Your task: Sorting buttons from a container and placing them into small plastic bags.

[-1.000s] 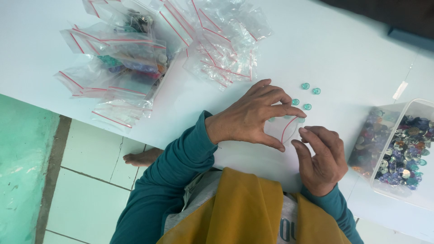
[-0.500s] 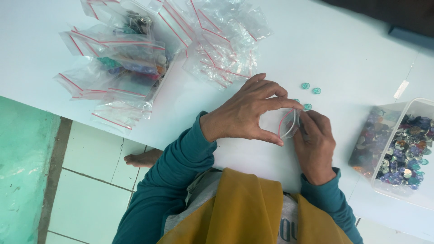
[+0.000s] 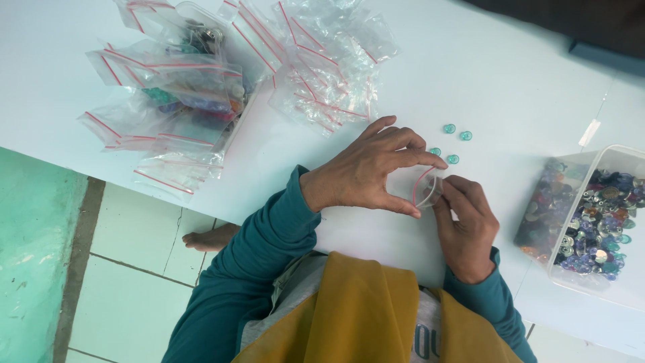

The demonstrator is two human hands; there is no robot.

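Nearest the camera, a yellow cloth [image 3: 366,316] over teal sleeves fills the bottom of the view, and both forearms reach up over the near edge of the white counter [image 3: 497,74]. Just past that edge the two hands meet. The left hand [image 3: 366,175] pinches a small clear zip bag [image 3: 426,188] with a red seal strip between thumb and forefinger, mouth turned toward the right hand [image 3: 467,225], whose fingers are closed narrow on the bag's other lip. Something small may be between those fingertips, but the plastic hides it.

The step in hand looks like opening or filling the bag. The next move would call for keeping the mouth spread with the left hand while the right frees itself for one bead at a time, a fine pinch rather than a sweep.

Just beyond the hands lie four teal beads [image 3: 449,128], loose on the bare counter and close together. To the right, near the counter's near right edge, stands a clear plastic tub [image 3: 628,158] of mixed beads. Between beads and tub there is open room. Farther off, toward the far left corner, a heap of zip bags [image 3: 201,101] spreads wide, some reaching the near edge where a nudge could tip them to the tiled floor [image 3: 134,296].
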